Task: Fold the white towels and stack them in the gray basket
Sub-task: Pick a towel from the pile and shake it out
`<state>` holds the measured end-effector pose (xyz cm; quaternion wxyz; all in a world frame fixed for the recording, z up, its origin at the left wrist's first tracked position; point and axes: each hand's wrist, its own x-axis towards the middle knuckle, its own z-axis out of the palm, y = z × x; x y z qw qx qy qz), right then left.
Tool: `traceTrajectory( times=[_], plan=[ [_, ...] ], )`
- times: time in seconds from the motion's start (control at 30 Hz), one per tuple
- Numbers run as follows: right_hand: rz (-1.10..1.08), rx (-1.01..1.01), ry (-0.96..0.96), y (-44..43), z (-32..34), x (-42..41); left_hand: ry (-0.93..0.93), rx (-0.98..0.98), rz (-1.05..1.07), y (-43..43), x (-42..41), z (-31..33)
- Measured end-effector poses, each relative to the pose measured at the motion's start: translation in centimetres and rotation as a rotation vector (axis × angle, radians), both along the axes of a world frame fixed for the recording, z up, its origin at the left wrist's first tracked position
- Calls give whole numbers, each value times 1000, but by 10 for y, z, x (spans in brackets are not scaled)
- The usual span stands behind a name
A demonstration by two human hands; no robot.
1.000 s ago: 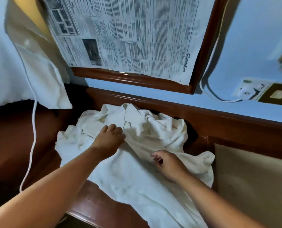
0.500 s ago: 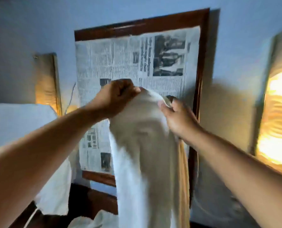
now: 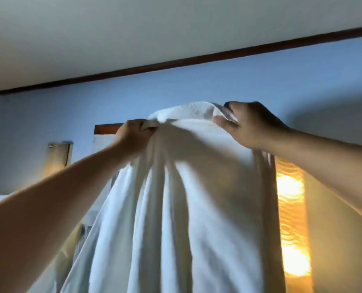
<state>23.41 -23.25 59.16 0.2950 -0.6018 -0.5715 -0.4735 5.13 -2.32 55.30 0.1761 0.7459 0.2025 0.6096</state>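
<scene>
Aloft, limp white towel point(image 3: 186, 208), seemingly unfolded.

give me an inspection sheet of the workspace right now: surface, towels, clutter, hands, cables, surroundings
surface: nothing seen; the view tilts up at the wall.
job's things: white towel held up high, hanging in loose folds, unfolded; nothing else of the job in view.
clutter: nothing seen.
grippers: left hand grips the towel's bunched top edge; right hand pinches that edge further right.
cables: nothing seen.
surroundings: blue wall, dark ceiling trim, wooden frame behind the left hand, lit wall lamp at right, second lamp at left.
</scene>
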Motion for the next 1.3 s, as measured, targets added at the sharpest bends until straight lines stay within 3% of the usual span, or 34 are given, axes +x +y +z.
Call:
traceTrajectory(
  times=[0.17, 0.37, 0.57, 0.77, 1.0, 1.17, 1.3],
  plan=[
    [7, 6, -49, -72, -5, 21, -99, 45, 14, -90, 26, 55],
    [-105, 74, -51, -156, -5, 26, -72, 136, -85, -188, 43, 74],
    [-90, 106, 33, -261, -24, 2, -23, 204, -280, -289, 53, 56],
    [-173, 124, 210, -348, -54, -22, -23, 440, -565, -362, 65, 1],
    [-173, 77, 350, -451, -118, -51, 274, 247, -1070, -467, 61, -90],
    [-118, 129, 469, -535, -174, -58, 549, 9, -1255, -549, 62, -144],
    [-34, 221, 644, -604, -232, -41, 537, -263, -1419, -624, 71, -186]
  ],
)
